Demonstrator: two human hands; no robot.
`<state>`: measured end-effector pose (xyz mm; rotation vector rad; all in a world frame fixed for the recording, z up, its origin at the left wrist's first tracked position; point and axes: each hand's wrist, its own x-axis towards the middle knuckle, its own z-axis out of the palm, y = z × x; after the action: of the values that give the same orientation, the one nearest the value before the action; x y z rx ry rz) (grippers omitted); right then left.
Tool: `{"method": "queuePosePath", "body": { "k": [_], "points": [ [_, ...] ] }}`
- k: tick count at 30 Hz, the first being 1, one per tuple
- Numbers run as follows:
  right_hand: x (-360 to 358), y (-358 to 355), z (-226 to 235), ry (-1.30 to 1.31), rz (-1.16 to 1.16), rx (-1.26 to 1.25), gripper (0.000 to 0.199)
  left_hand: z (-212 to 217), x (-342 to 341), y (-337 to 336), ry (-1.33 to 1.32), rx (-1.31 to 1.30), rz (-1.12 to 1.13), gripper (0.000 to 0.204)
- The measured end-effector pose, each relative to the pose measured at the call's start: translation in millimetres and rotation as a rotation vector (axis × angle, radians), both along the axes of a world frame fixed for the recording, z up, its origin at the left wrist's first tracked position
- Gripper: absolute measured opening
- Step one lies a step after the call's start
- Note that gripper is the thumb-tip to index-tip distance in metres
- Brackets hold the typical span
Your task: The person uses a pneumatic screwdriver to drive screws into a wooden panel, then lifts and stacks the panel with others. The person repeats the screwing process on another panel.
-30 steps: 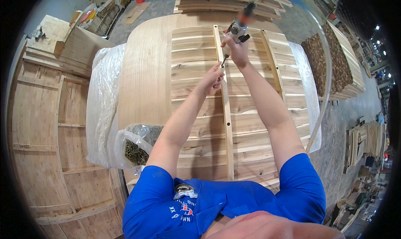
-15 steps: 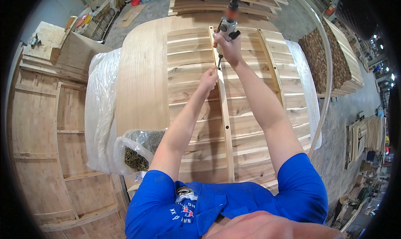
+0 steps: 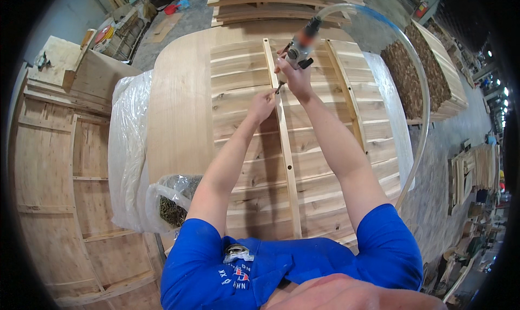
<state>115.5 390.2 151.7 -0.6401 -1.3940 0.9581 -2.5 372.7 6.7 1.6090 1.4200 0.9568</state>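
My right hand (image 3: 298,81) is wrapped round an air screwdriver (image 3: 298,47), tilted with its bit pointing down at a narrow wooden batten (image 3: 286,143). Beside the bit's tip, my left hand (image 3: 262,106) is closed, thumb and fingers pinched together at the batten. Whatever is between those fingers is too small to make out. The batten has dark holes along it and lies across a slatted wooden panel (image 3: 319,172). A second batten (image 3: 346,85) runs over the panel to the right. An open plastic bag of screws (image 3: 171,211) sits by my left forearm.
A clear air hose (image 3: 426,93) loops from the screwdriver down the right side. Beneath the panel is a smooth wooden board (image 3: 181,104), with plastic wrap (image 3: 127,153) at its left. Stacked boards (image 3: 281,4) stand beyond, a wood block stack (image 3: 420,74) at right, wooden frames (image 3: 46,163) at left.
The screwdriver has tilted over, its top leaning further right, and the hose now bows in a wide arc. Both hands stay at the same batten; the whole view has shifted slightly.
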Motion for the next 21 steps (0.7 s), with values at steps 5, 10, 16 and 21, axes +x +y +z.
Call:
{"method": "queuePosePath", "body": {
  "k": [5, 10, 16, 21],
  "points": [
    [-1.1, 4.4, -4.0, 0.020, 0.019, -0.012, 0.019, -4.7, -3.9, 3.1, -0.366, -0.243, 0.039, 0.040],
    [5.0, 9.1, -4.3, 0.033, -0.030, -0.053, 0.019, 23.3, -0.4, -11.3, -0.795, -0.620, -0.026, 0.046],
    [2.3, 19.6, 4.6, -0.050, -0.002, -0.070, 0.016, 28.9, -1.8, -13.5, -0.706, -0.594, -0.039, 0.050],
    [-3.7, 21.4, -0.4, -0.027, -0.017, -0.103, 0.022, 26.1, 10.0, -23.0, -0.535, -0.448, -0.011, 0.053]
  ]
}}
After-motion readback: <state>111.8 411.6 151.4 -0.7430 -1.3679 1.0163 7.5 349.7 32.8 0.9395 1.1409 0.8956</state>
